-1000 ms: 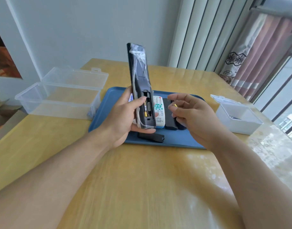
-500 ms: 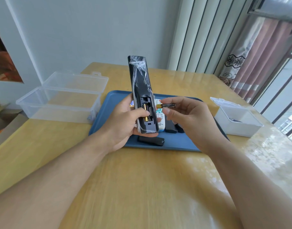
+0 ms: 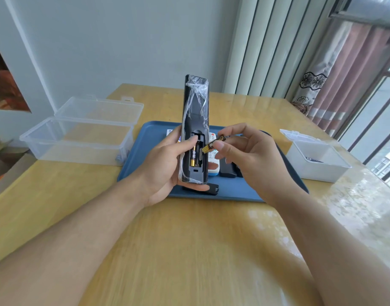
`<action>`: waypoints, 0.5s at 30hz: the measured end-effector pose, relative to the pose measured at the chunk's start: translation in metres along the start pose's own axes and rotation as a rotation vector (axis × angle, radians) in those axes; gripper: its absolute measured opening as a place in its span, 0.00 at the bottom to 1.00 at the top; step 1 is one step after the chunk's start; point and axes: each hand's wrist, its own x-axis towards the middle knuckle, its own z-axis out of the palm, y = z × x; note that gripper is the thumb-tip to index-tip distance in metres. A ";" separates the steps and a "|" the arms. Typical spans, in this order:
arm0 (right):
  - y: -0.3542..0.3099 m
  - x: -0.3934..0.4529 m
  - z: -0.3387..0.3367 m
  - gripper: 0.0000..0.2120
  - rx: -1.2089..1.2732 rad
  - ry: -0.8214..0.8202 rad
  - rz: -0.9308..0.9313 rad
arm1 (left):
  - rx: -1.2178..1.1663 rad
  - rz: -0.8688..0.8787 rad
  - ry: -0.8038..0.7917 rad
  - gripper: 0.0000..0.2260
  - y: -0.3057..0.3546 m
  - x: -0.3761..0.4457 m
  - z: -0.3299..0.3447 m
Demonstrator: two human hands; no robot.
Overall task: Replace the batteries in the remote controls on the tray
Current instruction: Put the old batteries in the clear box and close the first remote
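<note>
Two hands work above a blue tray [image 3: 145, 155] on a wooden table [image 3: 189, 250]. The left hand [image 3: 165, 171] grips a long black remote control [image 3: 195, 120] wrapped in clear plastic film, holding it nearly upright with its back toward the camera and its battery compartment uncovered — the thumb lies across the top of the opening. One gold-and-black battery [image 3: 193, 159] sits in the left slot of the compartment; the slot beside it looks dark. The right hand [image 3: 253, 160] pinches a second battery [image 3: 212, 144] between thumb and fingers, tilted, its gold end touching or just at the right edge of the compartment. On the tray behind the hands lie a white remote [image 3: 212, 160] with coloured buttons and a dark remote [image 3: 228, 170], side by side, and a black battery cover [image 3: 208, 187] rests near the tray's front edge. A clear plastic box [image 3: 77, 140] with its lid open stands to the left of the tray — a small white box [image 3: 317, 157], also open, to the right.
</note>
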 end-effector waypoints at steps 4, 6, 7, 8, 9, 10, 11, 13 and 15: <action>-0.001 -0.002 0.001 0.08 0.037 -0.014 -0.026 | 0.003 -0.022 -0.022 0.13 -0.001 -0.001 0.001; -0.001 -0.003 0.002 0.09 0.042 -0.008 -0.041 | -0.002 -0.030 -0.028 0.14 -0.001 -0.001 0.001; 0.000 -0.003 0.002 0.09 0.028 -0.003 -0.052 | -0.006 -0.031 -0.029 0.14 -0.001 -0.002 0.001; 0.000 -0.003 0.002 0.09 0.018 0.000 -0.066 | -0.008 -0.030 -0.030 0.14 -0.001 -0.002 0.002; 0.000 -0.003 0.003 0.09 0.016 0.004 -0.079 | -0.011 -0.030 -0.031 0.14 -0.001 -0.002 0.002; 0.000 -0.003 0.003 0.09 0.024 0.007 -0.089 | -0.013 -0.032 -0.031 0.13 -0.001 -0.002 0.003; 0.000 -0.003 0.003 0.09 0.033 0.010 -0.096 | -0.014 -0.036 -0.031 0.13 -0.001 -0.002 0.003; -0.001 -0.003 0.004 0.08 0.042 0.018 -0.101 | -0.015 -0.043 -0.031 0.13 -0.002 -0.002 0.003; -0.001 -0.003 0.003 0.07 0.058 0.028 -0.093 | -0.013 -0.042 -0.024 0.13 -0.002 -0.002 0.003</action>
